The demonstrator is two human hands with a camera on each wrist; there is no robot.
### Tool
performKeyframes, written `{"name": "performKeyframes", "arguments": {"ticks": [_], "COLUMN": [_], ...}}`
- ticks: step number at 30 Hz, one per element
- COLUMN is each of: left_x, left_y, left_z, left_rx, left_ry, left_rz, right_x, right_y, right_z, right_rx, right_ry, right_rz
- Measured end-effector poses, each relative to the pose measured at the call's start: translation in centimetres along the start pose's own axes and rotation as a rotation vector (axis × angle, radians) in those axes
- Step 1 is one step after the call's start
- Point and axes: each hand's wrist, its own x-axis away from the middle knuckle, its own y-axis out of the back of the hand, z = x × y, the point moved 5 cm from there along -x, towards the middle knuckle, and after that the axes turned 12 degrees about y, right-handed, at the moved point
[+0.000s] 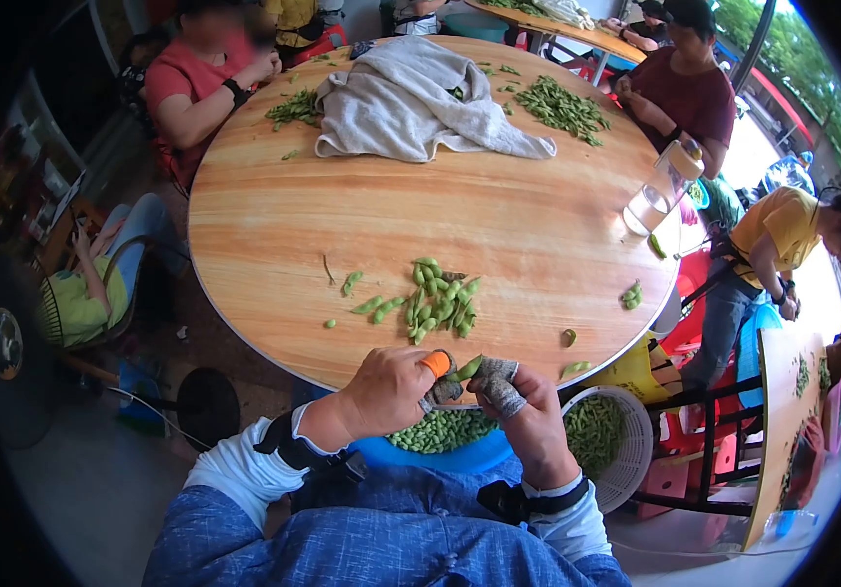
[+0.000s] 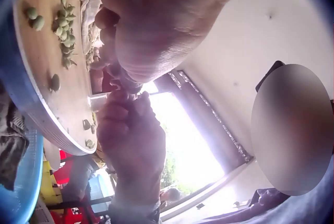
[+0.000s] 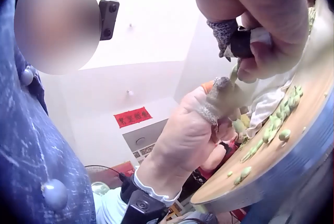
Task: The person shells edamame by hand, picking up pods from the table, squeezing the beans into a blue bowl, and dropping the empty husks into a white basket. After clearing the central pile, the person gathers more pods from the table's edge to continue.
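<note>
A green pod [image 1: 464, 369] is pinched between both hands just above the table's near edge. The left hand [image 1: 381, 391], with an orange band on one finger and a grey cover on another, grips its left end. Grey covers also wrap fingers of the right hand [image 1: 526, 416], which pinches the other end. In the right wrist view the left hand [image 3: 182, 140] and the right hand [image 3: 261, 20] meet at the pod [image 3: 234, 72]. Beyond them a small pile of pods [image 1: 430, 308] lies on the round wooden table [image 1: 420, 205]. Below, shelled beans [image 1: 445, 430] fill a blue basin [image 1: 391, 453].
A white basket [image 1: 631, 450] of pods stands at the lower right. Across the table lie a grey cloth [image 1: 401, 98], more pods [image 1: 562, 108] and a clear bottle [image 1: 647, 207]. Other people sit around the far side. Loose pods [image 1: 633, 294] are scattered near the right edge.
</note>
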Motion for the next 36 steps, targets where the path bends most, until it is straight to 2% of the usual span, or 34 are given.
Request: {"name": "performKeyframes", "arguments": {"ticks": [7,10,16,19,21,25,27,28,31,34,35,36], "left_x": [0.4,0.5,0.9,1.1,1.0,1.2,1.3,1.3,1.2,1.0,1.0,1.0], "left_y": [0.0,0.0,-0.4,-0.4,-0.4,-2.0,-2.4,-2.5,-3.4,-2.1,-2.3,-2.4], "left_z": [-0.4,-0.7,-0.5,-0.7,-0.1,2.1,2.1,2.2,2.9,1.3,1.5,1.8], "left_rx": [-0.15,-0.195,-0.225,-0.209,-0.008,0.59,0.784,0.88,1.046,0.686,0.673,0.719], "left_ry": [-0.149,-0.138,-0.202,-0.271,-0.186,0.037,0.157,0.22,0.381,0.199,0.137,0.152], "left_rz": [-0.058,-0.01,-0.034,-0.125,-0.105,-0.003,-0.01,-0.014,0.129,0.147,0.097,0.115], "right_x": [-0.1,-0.1,-0.1,-0.1,-0.1,-0.2,-0.2,-0.3,-0.4,-0.2,-0.2,-0.1], "right_y": [0.2,0.2,0.1,0.1,-0.2,-0.8,-1.5,-1.4,-0.7,-0.8,-1.0,-1.0], "right_z": [-0.9,-1.1,-1.0,-1.4,-1.6,-2.0,-1.6,-1.7,-1.9,-1.7,-1.5,-1.4], "right_rx": [-0.038,-0.051,-0.047,-0.086,-0.149,-0.282,-0.303,-0.284,-0.209,-0.123,-0.106,-0.087], "right_ry": [0.005,-0.004,-0.007,-0.002,0.002,0.165,0.205,0.188,0.146,0.137,0.147,0.158], "right_rz": [-0.002,-0.01,-0.028,-0.033,-0.059,0.033,0.052,0.045,0.037,0.037,0.023,0.005]}}
